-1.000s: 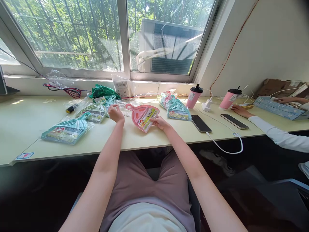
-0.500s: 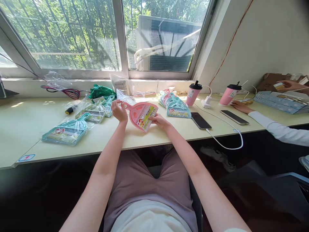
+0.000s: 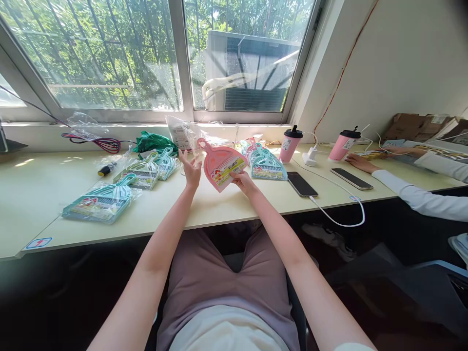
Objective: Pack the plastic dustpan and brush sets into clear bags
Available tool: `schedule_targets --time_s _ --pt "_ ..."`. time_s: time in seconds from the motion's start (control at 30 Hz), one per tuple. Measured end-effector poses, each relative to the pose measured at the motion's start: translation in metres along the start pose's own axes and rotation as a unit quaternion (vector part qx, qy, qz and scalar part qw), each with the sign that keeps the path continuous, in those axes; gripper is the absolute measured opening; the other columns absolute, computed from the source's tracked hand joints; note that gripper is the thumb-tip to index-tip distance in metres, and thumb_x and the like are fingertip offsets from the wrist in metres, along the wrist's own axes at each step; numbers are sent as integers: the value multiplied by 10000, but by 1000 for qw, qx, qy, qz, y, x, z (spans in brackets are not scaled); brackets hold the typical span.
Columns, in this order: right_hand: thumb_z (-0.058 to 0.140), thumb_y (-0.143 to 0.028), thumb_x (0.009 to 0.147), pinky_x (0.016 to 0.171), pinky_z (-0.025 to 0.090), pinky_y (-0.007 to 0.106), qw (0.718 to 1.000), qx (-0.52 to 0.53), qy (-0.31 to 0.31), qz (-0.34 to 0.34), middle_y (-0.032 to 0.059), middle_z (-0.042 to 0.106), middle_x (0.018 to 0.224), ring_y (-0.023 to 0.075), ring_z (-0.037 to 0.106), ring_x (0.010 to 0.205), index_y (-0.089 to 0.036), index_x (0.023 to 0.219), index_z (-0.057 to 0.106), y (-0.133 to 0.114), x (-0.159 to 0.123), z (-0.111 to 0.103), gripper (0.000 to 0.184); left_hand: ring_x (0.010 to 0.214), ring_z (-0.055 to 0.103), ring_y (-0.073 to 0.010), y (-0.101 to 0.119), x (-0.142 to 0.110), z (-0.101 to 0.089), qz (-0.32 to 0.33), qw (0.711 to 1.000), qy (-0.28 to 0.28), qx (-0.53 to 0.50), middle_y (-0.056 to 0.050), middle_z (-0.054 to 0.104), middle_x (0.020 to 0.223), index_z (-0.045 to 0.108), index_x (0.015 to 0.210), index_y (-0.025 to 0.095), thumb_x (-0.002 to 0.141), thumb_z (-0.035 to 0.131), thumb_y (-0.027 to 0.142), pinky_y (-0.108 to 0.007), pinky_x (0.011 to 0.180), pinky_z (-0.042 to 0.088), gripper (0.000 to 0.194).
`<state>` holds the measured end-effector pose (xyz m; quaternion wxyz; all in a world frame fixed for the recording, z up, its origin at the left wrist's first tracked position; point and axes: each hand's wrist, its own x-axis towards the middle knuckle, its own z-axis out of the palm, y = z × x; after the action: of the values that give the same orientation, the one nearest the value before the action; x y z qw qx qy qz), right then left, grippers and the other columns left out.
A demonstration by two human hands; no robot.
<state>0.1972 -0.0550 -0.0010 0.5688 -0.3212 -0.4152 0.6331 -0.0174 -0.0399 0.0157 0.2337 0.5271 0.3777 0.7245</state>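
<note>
My right hand grips the lower edge of a pink mini dustpan-and-brush set and holds it tilted up above the desk. My left hand is raised just left of it with a clear plastic bag pinched in its fingers, the bag standing up by the dustpan's handle. A teal bagged set lies to the left, more bagged teal sets behind it. A stack of teal and pink sets rests to the right.
Two phones lie on the desk, one on a white cable. Two pink cups stand near the wall. Another person's hand and white sleeve rest at right. Green bag, red wires by the window.
My right hand has lifted the pink dustpan off the desk and tipped it upright. My left hand rose with the clear bag beside the handle. The neighbour's far hand lowered toward the desk.
</note>
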Motion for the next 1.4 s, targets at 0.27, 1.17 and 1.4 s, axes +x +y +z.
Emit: schedule_targets --time_s 0.27,1.17,1.4 --pt "793 -79 719 1070 627 451 996 69 38 -32 76 825 1037 287 751 1165 -187 932 703 1 8 -7 255 1298 639 -423 6 -4 0 -124 938 -314 -78 -160 714 1380 553 1545 227 647 890 396 -543 1052 525 974" --pt "740 -39 700 985 653 390 990 92 94 -50 23 819 937 227 772 1040 -211 902 704 5 18 -16 268 1360 617 -354 -6 -22 14 -265 888 -347 -142 -141 630 1504 667 1366 301 740 832 710 -480 1065 523 765" --pt "755 -26 700 875 665 359 999 30 37 6 28 808 878 207 765 861 -187 890 719 10 16 -9 252 1257 670 -397 3 -23 15 -173 942 -260 -124 -165 756 1287 704 1264 165 558 1006 421 -453 1013 557 810"
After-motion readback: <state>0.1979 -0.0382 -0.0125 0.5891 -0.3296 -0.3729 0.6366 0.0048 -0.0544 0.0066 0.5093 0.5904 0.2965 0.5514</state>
